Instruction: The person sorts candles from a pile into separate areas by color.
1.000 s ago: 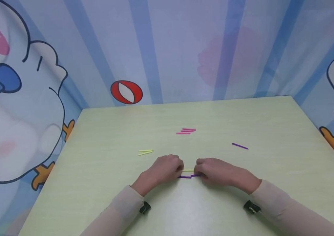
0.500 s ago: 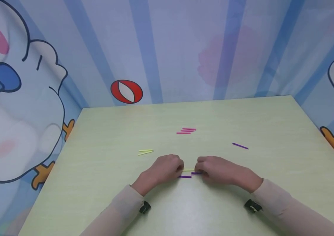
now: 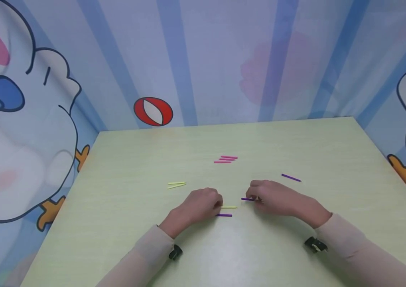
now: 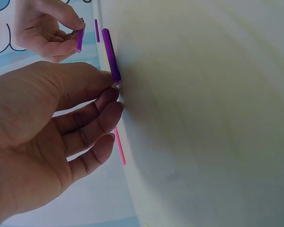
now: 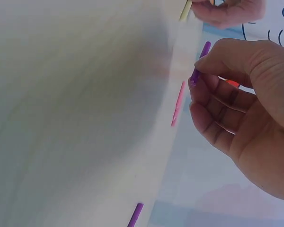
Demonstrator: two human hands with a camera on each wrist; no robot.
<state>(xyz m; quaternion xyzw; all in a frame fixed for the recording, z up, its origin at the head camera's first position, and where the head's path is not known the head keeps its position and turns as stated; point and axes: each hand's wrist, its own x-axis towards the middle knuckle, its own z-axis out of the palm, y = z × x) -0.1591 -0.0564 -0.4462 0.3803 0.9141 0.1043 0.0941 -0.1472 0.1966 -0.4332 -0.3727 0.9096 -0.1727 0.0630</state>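
Note:
In the head view my left hand (image 3: 203,205) is low at the table's middle, its fingertips pinching the left end of a thin yellow stick (image 3: 229,207). A purple stick (image 3: 224,215) lies just nearer to me, its left end by the thumb; whether that hand also grips it is hard to tell. My right hand (image 3: 274,197) pinches another short purple stick (image 5: 206,49) between thumb and index finger, above the table to the right of the yellow stick. Its other fingers are loosely bent.
Two yellow sticks (image 3: 176,185) lie at left on the pale table (image 3: 135,159). Several pink sticks (image 3: 226,160) are grouped further back. One purple stick (image 3: 291,177) lies at the right. A printed cloth wall (image 3: 221,71) stands behind the table.
My right hand has moved back and to the right, carrying the purple stick away from the yellow and the other purple stick. The left hand has stayed in place.

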